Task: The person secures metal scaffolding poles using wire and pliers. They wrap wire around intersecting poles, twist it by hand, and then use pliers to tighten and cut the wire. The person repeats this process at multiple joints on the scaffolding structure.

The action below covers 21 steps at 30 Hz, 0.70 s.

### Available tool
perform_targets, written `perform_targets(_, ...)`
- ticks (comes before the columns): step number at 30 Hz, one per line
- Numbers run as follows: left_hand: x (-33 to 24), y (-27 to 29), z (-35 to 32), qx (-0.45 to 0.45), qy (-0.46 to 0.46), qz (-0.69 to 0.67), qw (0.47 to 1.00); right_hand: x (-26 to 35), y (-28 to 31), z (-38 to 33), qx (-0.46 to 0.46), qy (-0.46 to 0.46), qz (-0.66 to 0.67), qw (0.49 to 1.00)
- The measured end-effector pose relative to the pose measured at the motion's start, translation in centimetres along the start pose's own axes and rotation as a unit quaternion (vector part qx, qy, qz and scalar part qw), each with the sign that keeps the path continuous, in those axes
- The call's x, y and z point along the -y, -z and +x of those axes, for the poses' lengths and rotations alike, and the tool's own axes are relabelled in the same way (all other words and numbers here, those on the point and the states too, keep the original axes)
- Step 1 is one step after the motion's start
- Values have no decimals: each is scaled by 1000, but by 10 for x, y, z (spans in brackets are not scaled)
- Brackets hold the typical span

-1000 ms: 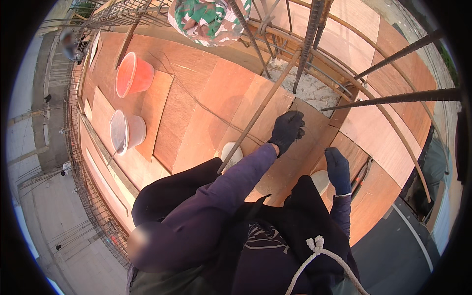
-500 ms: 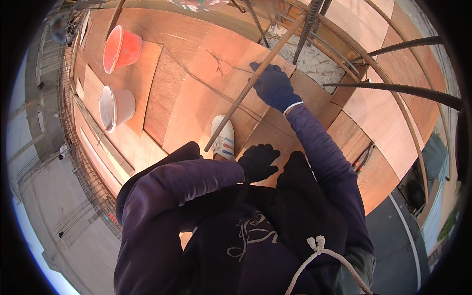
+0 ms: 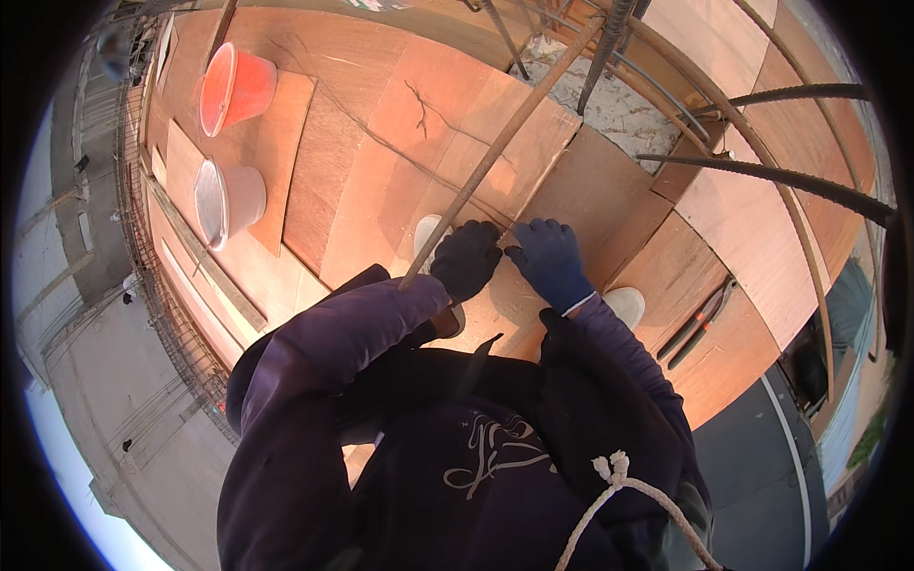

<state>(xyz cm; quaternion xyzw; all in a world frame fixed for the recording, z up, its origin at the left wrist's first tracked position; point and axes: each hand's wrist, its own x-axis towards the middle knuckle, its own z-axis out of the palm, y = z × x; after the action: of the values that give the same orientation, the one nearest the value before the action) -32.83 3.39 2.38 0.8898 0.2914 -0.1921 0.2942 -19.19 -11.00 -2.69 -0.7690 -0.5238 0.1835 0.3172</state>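
My left hand (image 3: pixel 466 259), in a black glove, is closed with its fingers curled, low over the plywood sheets (image 3: pixel 381 181). Close by on its right, my right hand (image 3: pixel 550 262) wears a blue glove with a white cuff, its fingers bent and its thumb towards the left hand. A thin dark wire (image 3: pixel 419 167) runs over the boards from the far left to where the fingertips meet; both hands seem to pinch it, though the gloves hide the grip. A rusty steel bar (image 3: pixel 505 138) slants past my left wrist, held by neither hand.
Pincers (image 3: pixel 700 324) with red and black handles lie at right. Red (image 3: pixel 249 88) and whitish (image 3: pixel 238 200) buckets stand at left. Ribbed rebars (image 3: pixel 790 176) jut in beside a rough concrete patch (image 3: pixel 624 100). My shoes (image 3: pixel 625 306) are on the boards. Mesh (image 3: pixel 157 314) lines the left edge.
My right hand has come back from the slanting bar near the concrete to beside my left hand. The left hand has moved forward and its spread fingers have closed. The pincers are now fully visible.
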Motion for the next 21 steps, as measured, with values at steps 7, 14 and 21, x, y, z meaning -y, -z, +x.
perform_targets(7, -12, 12, -2, -95, -48, -10, 994, 5, -3, 19, 45, 11, -17, 999)
perform_targets(14, 0, 32, 9, -185, -59, 37, 980, 1, 52, 3, 12, -34, 218, 975)
perform_targets(21, 47, 98, 52, -224, -2, 131, 966, -44, 129, -48, 37, -194, 295, 935)
